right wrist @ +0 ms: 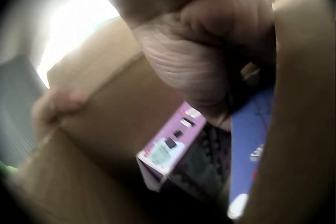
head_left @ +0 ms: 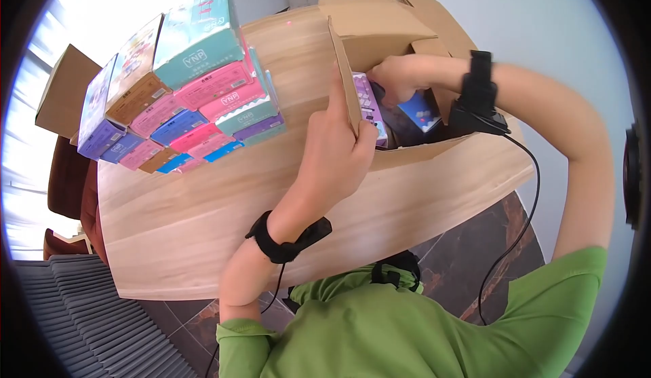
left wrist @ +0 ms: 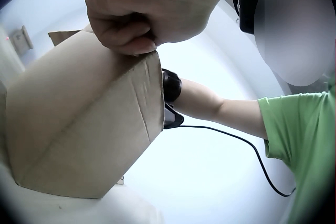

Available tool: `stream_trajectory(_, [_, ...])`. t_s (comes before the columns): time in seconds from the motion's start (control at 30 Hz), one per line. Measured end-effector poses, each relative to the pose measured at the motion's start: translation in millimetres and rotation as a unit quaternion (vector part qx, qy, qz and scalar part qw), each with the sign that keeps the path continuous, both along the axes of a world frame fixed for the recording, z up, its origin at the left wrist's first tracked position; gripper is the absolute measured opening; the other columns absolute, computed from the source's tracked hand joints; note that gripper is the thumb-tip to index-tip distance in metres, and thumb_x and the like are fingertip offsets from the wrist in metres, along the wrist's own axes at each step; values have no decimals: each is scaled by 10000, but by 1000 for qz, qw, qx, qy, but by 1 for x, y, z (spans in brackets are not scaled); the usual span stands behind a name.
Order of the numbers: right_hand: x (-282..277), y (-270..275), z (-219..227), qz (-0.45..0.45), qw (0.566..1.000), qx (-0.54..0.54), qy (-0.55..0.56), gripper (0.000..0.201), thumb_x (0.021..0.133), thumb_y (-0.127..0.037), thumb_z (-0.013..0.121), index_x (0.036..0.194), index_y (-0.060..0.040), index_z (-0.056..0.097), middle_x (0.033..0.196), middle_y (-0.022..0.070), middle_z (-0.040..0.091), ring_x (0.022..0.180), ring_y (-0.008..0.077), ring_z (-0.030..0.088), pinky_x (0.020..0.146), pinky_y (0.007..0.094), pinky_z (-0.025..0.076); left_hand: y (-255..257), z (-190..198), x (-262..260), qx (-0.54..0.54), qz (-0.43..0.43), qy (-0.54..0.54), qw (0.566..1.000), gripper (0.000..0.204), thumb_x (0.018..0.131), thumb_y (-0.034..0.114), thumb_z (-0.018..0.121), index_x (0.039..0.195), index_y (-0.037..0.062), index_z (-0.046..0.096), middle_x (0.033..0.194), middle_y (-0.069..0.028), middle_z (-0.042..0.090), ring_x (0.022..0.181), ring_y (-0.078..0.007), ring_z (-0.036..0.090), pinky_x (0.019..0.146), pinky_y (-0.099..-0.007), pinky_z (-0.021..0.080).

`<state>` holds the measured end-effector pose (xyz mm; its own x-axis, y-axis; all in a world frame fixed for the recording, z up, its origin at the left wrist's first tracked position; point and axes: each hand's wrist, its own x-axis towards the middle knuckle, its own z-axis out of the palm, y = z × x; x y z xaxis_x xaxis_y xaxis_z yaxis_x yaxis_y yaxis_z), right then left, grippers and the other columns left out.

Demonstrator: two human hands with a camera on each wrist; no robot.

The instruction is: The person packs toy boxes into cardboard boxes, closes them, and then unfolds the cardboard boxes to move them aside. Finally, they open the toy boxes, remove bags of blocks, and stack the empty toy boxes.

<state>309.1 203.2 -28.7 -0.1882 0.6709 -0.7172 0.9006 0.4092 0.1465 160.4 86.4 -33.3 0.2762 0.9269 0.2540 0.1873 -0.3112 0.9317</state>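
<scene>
My left hand grips the near left wall of an open cardboard carton, thumb on one face and index finger stretched up along it. In the left wrist view, the curled fingers of this hand lie over the carton's edge. Reaching down inside the carton is my right hand, its fingers bent. A purple box stands on the left inside, and a blue box on the right, close under the right hand. The right fingertips are hidden behind the palm in the right wrist view, so I cannot tell whether they hold the blue box.
On the left of the wooden table, a stack of several colourful boxes rises in rows. Carton flaps stand up at the back. A brown cardboard box is behind the stack. A cable hangs from the right wrist.
</scene>
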Motion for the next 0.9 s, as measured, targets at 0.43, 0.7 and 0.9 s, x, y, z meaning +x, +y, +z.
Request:
stream_trajectory(0.43, [-6, 61, 126, -316, 671, -122, 660, 277, 830, -142, 541, 1069, -3, 519, 942, 111, 615, 857, 186, 617, 727, 389, 546, -12, -15, 27, -227, -140, -238, 934, 281, 768, 21, 482, 1019, 5, 357, 680, -69, 490, 445, -138, 504, 403, -269, 420])
stream_trajectory(0.7, [-78, 97, 38, -405, 806, -192, 386, 380, 849, -108, 475, 1196, 21, 392, 1108, 172, 544, 1026, 303, 550, 876, 544, 440, -32, -10, 30, -273, -153, -262, 913, 286, 788, 18, 478, 1036, 10, 337, 712, -70, 479, 447, -131, 493, 397, -265, 426])
stream_trajectory(0.9, [-78, 109, -4, -345, 844, -291, 290, 421, 924, -182, 409, 1229, 92, 311, 1170, 281, 467, 1065, 362, 518, 905, 515, 429, -31, -12, 29, -284, -152, -260, 910, 280, 780, 8, 482, 1026, 9, 348, 708, -75, 491, 435, -131, 496, 383, -264, 427])
